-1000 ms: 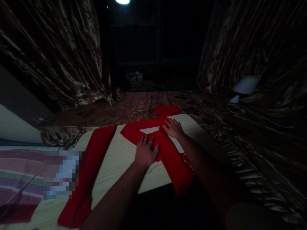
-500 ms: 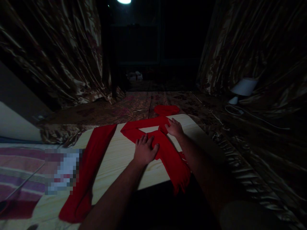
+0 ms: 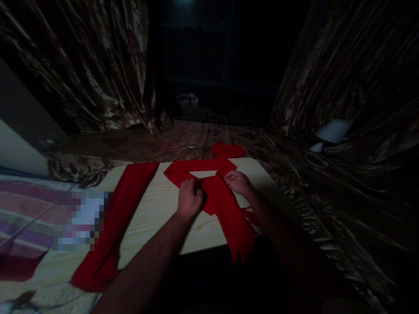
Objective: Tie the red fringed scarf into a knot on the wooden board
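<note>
A red fringed scarf (image 3: 231, 213) lies on a pale wood-patterned table (image 3: 153, 218), crossed over itself so that a small gap of tabletop shows in its loop. Its fringed end hangs over the near edge. My left hand (image 3: 190, 199) is closed on the left edge of the crossing, fingers curled into the fabric. At the right edge, my right hand (image 3: 238, 183) pinches the cloth between thumb and fingers. Another long red knitted piece (image 3: 119, 226) lies down the table's left side; whether it joins the scarf I cannot tell.
A red cloth bundle (image 3: 227, 150) sits just beyond the table's far edge. A white lamp (image 3: 333, 131) with a cord stands at the right. Patterned curtains (image 3: 121, 65) hang behind. On the left lie a striped cloth (image 3: 22, 209) and a blurred-out item (image 3: 80, 220). The room is dim.
Both hands lay flat with fingers spread on the scarf; now their fingers have curled closed on it. The right hand has come slightly nearer. The view has shifted a little.
</note>
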Available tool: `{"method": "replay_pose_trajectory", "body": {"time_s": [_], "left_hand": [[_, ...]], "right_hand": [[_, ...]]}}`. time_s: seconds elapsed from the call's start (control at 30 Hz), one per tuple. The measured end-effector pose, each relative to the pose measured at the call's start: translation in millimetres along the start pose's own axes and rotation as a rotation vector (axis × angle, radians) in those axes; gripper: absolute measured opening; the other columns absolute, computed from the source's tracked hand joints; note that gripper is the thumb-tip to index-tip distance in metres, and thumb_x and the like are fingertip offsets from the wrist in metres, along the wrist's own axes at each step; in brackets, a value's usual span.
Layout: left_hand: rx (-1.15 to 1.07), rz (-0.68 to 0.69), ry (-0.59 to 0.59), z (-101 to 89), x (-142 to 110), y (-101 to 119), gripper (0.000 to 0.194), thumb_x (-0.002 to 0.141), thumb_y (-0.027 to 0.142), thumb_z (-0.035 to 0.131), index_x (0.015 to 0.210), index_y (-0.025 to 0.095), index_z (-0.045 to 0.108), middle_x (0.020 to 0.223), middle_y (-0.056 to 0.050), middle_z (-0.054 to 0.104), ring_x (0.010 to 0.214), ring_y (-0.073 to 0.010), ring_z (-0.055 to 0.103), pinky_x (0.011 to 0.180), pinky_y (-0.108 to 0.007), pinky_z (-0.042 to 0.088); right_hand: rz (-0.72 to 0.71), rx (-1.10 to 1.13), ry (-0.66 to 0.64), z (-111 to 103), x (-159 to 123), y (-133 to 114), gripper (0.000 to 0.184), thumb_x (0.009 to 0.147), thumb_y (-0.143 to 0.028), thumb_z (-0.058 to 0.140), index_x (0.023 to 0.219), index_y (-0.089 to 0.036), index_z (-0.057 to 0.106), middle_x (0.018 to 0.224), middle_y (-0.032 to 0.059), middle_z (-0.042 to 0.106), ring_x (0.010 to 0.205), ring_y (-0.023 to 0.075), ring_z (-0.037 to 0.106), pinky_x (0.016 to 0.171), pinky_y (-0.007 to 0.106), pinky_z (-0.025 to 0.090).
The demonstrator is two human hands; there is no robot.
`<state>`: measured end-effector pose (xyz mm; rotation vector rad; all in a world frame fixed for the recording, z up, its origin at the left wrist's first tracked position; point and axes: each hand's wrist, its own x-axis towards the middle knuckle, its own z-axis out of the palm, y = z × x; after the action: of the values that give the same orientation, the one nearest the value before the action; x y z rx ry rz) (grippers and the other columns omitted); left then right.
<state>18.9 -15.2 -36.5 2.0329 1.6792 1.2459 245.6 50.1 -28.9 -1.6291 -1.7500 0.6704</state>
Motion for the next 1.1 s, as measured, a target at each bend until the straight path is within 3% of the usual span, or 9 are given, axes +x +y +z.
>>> {"method": "replay_pose_trajectory", "body": {"time_s": [0.07,0.13,0.23,0.33,0.57,0.83,1.1], "left_hand": [[0.023,-0.069,0.007,-1.9,1.2,-2.8,0.030,0.070,0.015,0.056,0.098,0.019,0.065,0.097,-0.010,0.066,0.099,-0.0288,0.059,0.093,-0.043,0.047],[0.002,-0.085,-0.066,-3.1,1.9,-4.6,0.024,0.067,0.015,0.059,0.090,0.021,0.063,0.092,-0.008,0.066,0.092,-0.0267,0.059,0.089,-0.040,0.048],[-0.024,-0.090,-0.167,-3.2,2.4,-6.6,0.020,0.068,0.017,0.061,0.088,0.022,0.062,0.090,-0.007,0.067,0.088,-0.0241,0.060,0.085,-0.037,0.048],[-0.017,-0.092,-0.189,-2.3,2.9,-9.0,0.021,0.069,0.021,0.064,0.090,0.021,0.062,0.090,-0.007,0.067,0.086,-0.0232,0.061,0.082,-0.035,0.048],[-0.005,-0.019,-0.207,-2.6,2.9,-13.9,0.018,0.073,0.028,0.067,0.090,0.022,0.065,0.085,-0.006,0.066,0.084,-0.0227,0.061,0.082,-0.034,0.048],[0.031,0.031,-0.188,-1.0,1.8,-15.7,0.020,0.074,0.029,0.066,0.091,0.020,0.070,0.088,-0.008,0.067,0.082,-0.0220,0.061,0.081,-0.034,0.048],[0.019,0.027,-0.207,-4.6,4.3,-15.1,0.022,0.071,0.024,0.069,0.091,0.018,0.074,0.091,-0.009,0.071,0.087,-0.0233,0.064,0.085,-0.033,0.050]], "right_hand": [[0.059,0.059,-0.118,-0.3,-8.4,-3.9,0.020,0.081,-0.038,0.066,0.077,-0.019,0.068,0.071,0.0009,0.072,0.066,0.0157,0.065,0.059,0.024,0.047],[0.107,0.105,-0.197,-2.5,-16.0,-5.3,0.025,0.076,-0.043,0.072,0.073,-0.019,0.067,0.067,0.0002,0.071,0.061,0.0154,0.064,0.054,0.023,0.044],[0.176,0.208,-0.313,-6.2,-26.4,-7.0,0.030,0.070,-0.046,0.077,0.071,-0.018,0.065,0.064,0.0002,0.070,0.055,0.0145,0.062,0.049,0.023,0.041],[0.201,0.310,-0.402,-7.5,-36.1,-11.0,0.031,0.066,-0.045,0.081,0.071,-0.018,0.064,0.068,0.0015,0.072,0.057,0.0160,0.064,0.051,0.024,0.044],[0.292,0.437,-0.253,-11.3,-59.9,-24.9,0.033,0.059,-0.033,0.084,0.080,-0.019,0.062,0.072,0.0013,0.073,0.067,0.0205,0.069,0.062,0.030,0.053],[0.318,0.753,-0.524,-9.0,-91.9,-38.0,0.043,0.063,-0.032,0.083,0.101,-0.013,0.074,0.100,0.0114,0.077,0.096,0.0302,0.071,0.093,0.044,0.052],[0.288,1.116,-0.398,1.7,-108.6,-80.2,0.048,0.065,-0.027,0.080,0.111,-0.019,0.068,0.107,0.0077,0.075,0.103,0.0295,0.069,0.099,0.047,0.049]]}}
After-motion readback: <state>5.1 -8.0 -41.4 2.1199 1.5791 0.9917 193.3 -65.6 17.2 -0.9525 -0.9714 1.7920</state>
